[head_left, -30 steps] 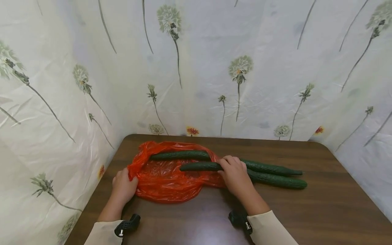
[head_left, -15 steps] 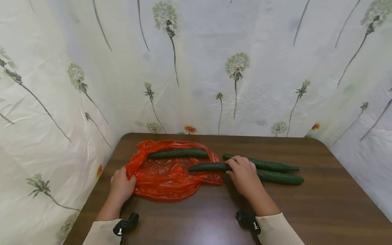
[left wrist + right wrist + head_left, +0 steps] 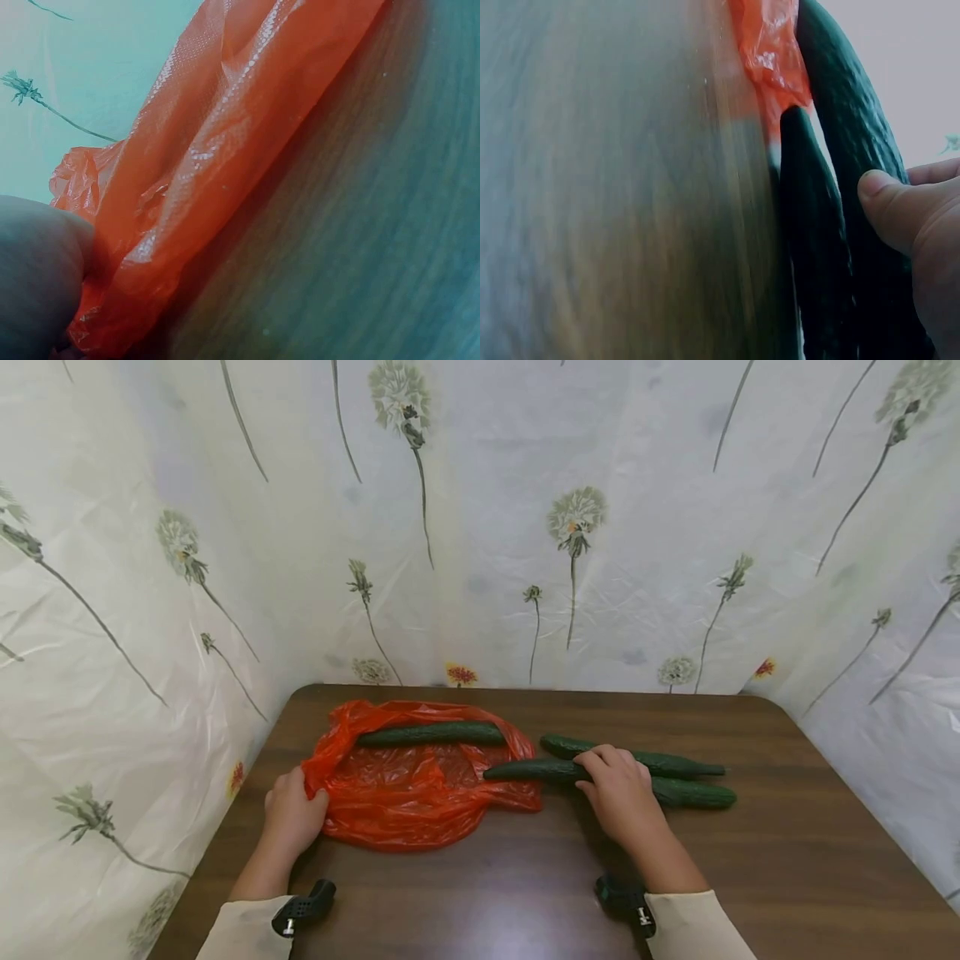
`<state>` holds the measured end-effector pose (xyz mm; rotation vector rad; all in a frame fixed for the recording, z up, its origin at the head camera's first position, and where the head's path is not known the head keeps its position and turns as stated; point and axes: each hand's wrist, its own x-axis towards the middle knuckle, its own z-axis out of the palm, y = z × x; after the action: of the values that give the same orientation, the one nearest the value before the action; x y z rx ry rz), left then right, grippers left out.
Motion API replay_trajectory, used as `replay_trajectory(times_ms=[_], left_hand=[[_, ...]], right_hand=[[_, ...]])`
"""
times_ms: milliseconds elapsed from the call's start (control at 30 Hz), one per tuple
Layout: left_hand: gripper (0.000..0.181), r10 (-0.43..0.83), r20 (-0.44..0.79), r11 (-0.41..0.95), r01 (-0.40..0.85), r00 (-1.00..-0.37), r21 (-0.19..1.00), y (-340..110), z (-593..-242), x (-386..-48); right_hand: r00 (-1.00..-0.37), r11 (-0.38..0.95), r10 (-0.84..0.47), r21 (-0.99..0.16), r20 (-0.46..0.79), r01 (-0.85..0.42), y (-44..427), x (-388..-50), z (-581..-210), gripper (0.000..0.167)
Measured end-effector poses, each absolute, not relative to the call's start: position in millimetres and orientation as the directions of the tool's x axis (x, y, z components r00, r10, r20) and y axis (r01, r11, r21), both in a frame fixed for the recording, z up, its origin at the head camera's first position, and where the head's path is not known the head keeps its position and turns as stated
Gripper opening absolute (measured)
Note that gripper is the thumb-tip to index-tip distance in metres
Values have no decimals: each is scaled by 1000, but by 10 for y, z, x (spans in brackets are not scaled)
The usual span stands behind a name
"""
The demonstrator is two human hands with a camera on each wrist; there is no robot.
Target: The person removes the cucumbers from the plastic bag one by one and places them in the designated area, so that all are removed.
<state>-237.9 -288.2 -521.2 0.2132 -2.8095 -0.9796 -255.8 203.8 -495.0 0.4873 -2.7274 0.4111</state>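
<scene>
- Since a second ago, the right hand (image 3: 621,789) and the long dark-green rough-skinned cucumber (image 3: 528,770) it holds have shifted rightward; the tip, then well over the thin red crinkled plastic bag (image 3: 397,822), now overlaps only its right part.
- That held cucumber runs left to right, roughly along the far edge of the brown wood-grain tabletop (image 3: 480,910), its tip pointing left at the bag; whether tip and plastic touch, I cannot tell.
- Being on the cucumber itself, the right hand is the nearer; it grips from above, thumb pressed to the skin in its wrist view.
- At the bag's left edge, well apart from the cucumber, the left hand (image 3: 294,814) pinches a gathered fold of plastic, thumb uppermost.
- Within the bag's open mouth, towards its far side, lies another green cucumber (image 3: 431,734).
- Right of the bag rest a tapered green cucumber (image 3: 678,765), farther from the person, and a blunt-ended green cucumber (image 3: 693,792), nearer; the right hand partly hides both.
</scene>
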Motion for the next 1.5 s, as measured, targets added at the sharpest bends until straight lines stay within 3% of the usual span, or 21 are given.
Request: replay_trajectory(times_ms=[1500], left_hand=[[41, -179, 51, 768, -108, -982, 632, -2858, -5178, -2357]], right_hand=[[-938, 945, -171, -220, 302, -244, 2680, -2227, -4922, 38]])
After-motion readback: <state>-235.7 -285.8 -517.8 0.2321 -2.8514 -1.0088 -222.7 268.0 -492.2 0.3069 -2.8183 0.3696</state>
